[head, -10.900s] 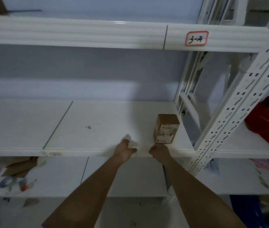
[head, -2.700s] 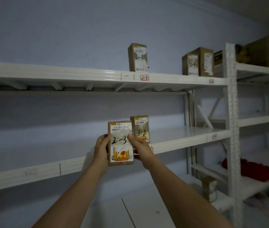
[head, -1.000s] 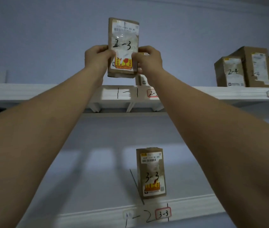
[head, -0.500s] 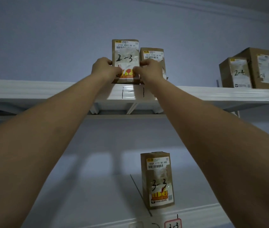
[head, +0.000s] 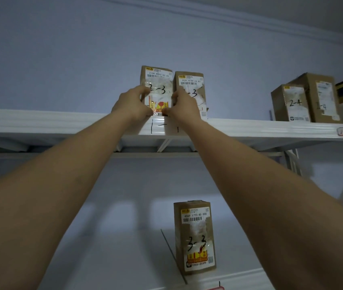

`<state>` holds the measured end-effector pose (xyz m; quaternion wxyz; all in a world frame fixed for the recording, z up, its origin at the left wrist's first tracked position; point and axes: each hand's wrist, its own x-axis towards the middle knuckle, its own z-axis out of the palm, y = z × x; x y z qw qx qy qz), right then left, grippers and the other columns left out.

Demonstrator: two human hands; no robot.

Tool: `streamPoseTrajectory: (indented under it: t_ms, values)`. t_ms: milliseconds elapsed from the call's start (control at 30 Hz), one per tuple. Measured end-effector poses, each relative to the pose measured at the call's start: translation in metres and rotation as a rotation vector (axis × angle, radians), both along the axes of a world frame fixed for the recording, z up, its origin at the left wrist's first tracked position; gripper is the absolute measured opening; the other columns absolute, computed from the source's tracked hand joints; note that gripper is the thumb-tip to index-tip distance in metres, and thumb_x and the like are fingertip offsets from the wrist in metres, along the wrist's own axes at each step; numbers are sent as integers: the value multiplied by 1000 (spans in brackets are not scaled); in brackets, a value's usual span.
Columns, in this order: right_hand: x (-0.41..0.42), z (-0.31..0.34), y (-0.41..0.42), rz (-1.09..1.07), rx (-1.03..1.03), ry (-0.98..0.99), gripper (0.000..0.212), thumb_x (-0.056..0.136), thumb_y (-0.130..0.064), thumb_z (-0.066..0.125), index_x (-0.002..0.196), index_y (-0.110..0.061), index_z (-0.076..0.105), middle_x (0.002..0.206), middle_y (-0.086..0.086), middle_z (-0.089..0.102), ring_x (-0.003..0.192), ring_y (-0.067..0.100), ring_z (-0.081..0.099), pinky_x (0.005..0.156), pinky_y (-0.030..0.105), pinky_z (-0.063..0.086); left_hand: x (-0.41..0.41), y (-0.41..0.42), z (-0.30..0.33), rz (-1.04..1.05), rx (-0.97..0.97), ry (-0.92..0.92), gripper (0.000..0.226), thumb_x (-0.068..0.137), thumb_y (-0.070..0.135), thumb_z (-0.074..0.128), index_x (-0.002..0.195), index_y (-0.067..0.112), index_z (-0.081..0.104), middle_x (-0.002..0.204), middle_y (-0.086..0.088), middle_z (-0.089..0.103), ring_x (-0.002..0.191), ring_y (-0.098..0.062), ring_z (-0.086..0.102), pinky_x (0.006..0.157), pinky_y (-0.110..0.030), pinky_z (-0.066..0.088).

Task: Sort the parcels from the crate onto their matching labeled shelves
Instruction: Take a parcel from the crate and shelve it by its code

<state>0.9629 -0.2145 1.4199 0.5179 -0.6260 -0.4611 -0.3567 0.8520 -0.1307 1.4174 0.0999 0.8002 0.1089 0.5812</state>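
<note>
Head | left hand [head: 132, 104], right hand [head: 184, 106] grip 2-3 parcel [head: 157, 84] | second parcel [head: 193, 88] touching right

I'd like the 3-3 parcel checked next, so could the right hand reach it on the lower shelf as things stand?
Probably yes, once freed. The right hand now grips the 2-3 parcel up top with the left hand; the 3-3 parcel stands unobstructed below the right arm.

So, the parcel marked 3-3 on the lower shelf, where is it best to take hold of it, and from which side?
Grip the 3-3 parcel by its two narrow side faces, around mid-height, coming from the open front of the lower shelf. It stands upright and alone near the front edge, label facing out, with free space on both sides, so fingers and thumb should fit around it without disturbing anything.
</note>
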Motion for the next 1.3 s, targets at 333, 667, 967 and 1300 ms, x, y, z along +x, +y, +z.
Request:
streamPoseTrajectory:
  t_ms: [333, 667, 967, 1300]
  values:
    - [-3, 1, 8, -83, 14, 51, 49, 81, -7, 67, 126, -9, 45, 94, 0, 51, 86, 18, 52, 67, 29, 41, 2, -2, 0, 16, -32, 97, 62, 87, 13, 58, 144, 22, 35, 142, -6, 47, 123, -27, 49, 100, -40, 43]
    - [-10, -6, -10, -16, 74, 50, 37, 85, -8, 62, 121, -5, 54, 118, 11, 59, 106, 23, 57, 78, 26, 44, -16, -9, -9, -45, -137, -14, 64, 90, 17, 60, 145, 19, 30, 146, -9, 41, 129, -26, 43, 95, -31, 39]
    - [-36, -35, -41, 92, 17, 59, 40, 89, -16, 56, 128, -5, 53, 125, 11, 59, 112, 24, 57, 83, 27, 43, -49, -35, -38, 30, -226, -69, 59, 89, 22, 58, 144, 16, 34, 144, -10, 42, 126, -26, 46, 94, -30, 40]
    - [-78, -137, -33, 346, -217, 230, 33, 88, -13, 58, 116, 5, 60, 116, 21, 63, 107, 31, 60, 90, 36, 48, -103, -53, -138, 287, -327, 137, 39, 88, 27, 59, 121, 7, 53, 122, -14, 58, 90, -22, 52, 74, -28, 42]
